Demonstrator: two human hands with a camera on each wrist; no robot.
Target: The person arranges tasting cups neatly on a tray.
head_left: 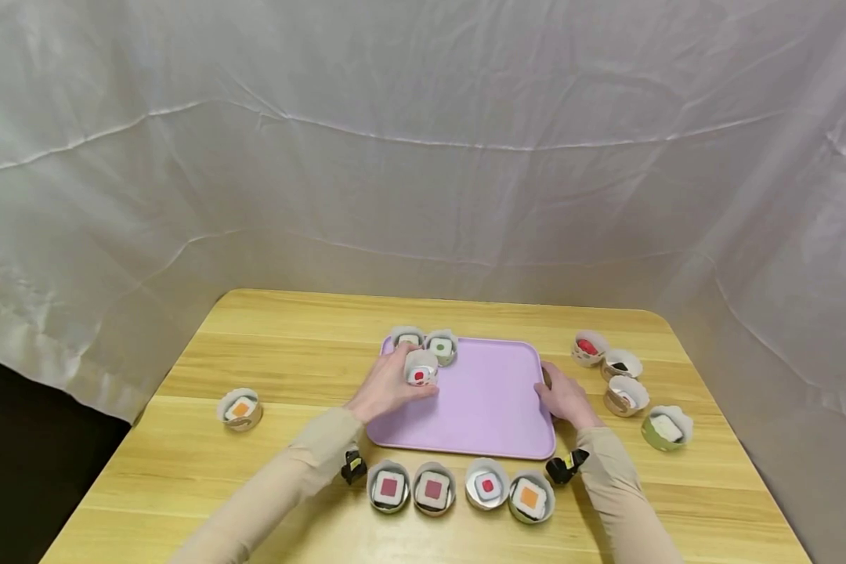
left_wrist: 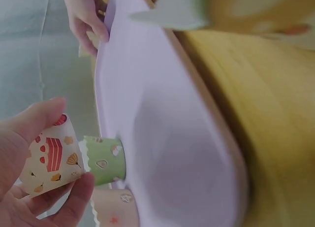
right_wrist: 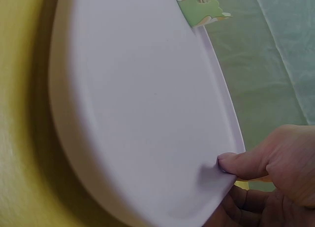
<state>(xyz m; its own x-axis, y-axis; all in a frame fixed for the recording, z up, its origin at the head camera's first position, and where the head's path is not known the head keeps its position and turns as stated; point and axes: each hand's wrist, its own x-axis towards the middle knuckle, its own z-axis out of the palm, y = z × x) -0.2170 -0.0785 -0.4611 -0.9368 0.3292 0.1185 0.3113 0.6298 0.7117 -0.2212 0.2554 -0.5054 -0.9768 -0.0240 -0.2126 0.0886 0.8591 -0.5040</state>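
My left hand (head_left: 386, 385) holds a paper baking cup (left_wrist: 51, 155) printed with cake slices, thumb and fingers around its sides, over the left part of the lilac tray (head_left: 489, 407). Inside that cup sits a white sushi-like piece (head_left: 419, 377) with a red centre. Two more filled cups stand in the tray's far left corner: a green cup (left_wrist: 107, 160) and a pinkish cup (left_wrist: 115, 207). At the tray's right edge, my right hand (head_left: 567, 395) grips the rim, its thumb (right_wrist: 234, 165) on top and its other fingers curled under.
In front of the tray stands a row of several filled cups (head_left: 433, 489). Another cup (head_left: 240, 409) is alone at the left, holding an orange-centred piece. Several cups (head_left: 626, 396) cluster on the right side of the wooden table (head_left: 303, 345). Grey curtains (head_left: 423, 196) surround the back and sides.
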